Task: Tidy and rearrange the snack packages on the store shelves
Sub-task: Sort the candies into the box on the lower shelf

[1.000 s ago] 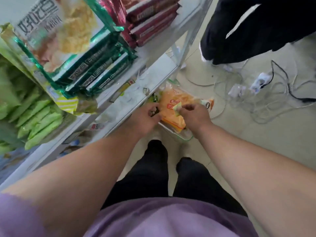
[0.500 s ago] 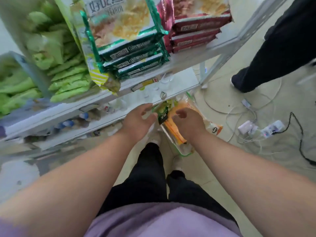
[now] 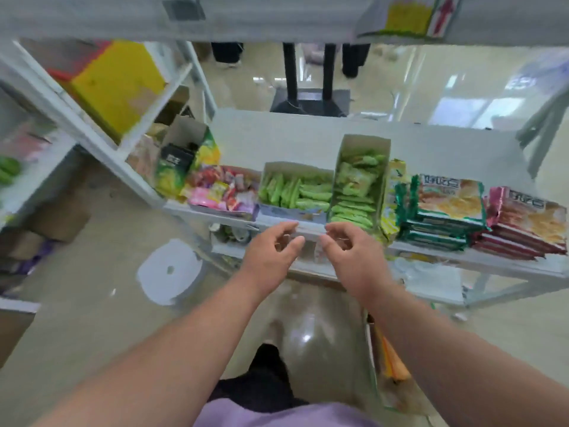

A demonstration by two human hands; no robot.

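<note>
Both hands, left hand [image 3: 271, 251] and right hand [image 3: 348, 251], are hovering loosely curled and empty at the shelf's [image 3: 308, 231] front edge, so squaring the green packs [image 3: 295, 192] gently is best.

Shelf [image 3: 308, 140] runs left to right across mid-scene. Along its near edge, left to right: upright bags [image 3: 172, 171] at the far-left corner; tray of mixed small sweets [image 3: 221, 189]; low open carton of snack packs [image 3: 295, 189]; taller open carton of snack packs [image 3: 358, 186], touching the low one; 1 package on edge [image 3: 392, 198]; 2 stacks of flat packages, left stack [image 3: 443, 211] beside right stack [image 3: 526, 223]. Far half of shelf surface holds nothing visible. Lower shelf [image 3: 431, 266] sits beneath. Left hand [image 3: 271, 251] and right hand [image 3: 351, 251] hover just near of the shelf edge, before the 2 cartons, apart from each other. Second rack [image 3: 92, 124] stands left. Stool [image 3: 169, 272] on the floor, left of the hands.
</note>
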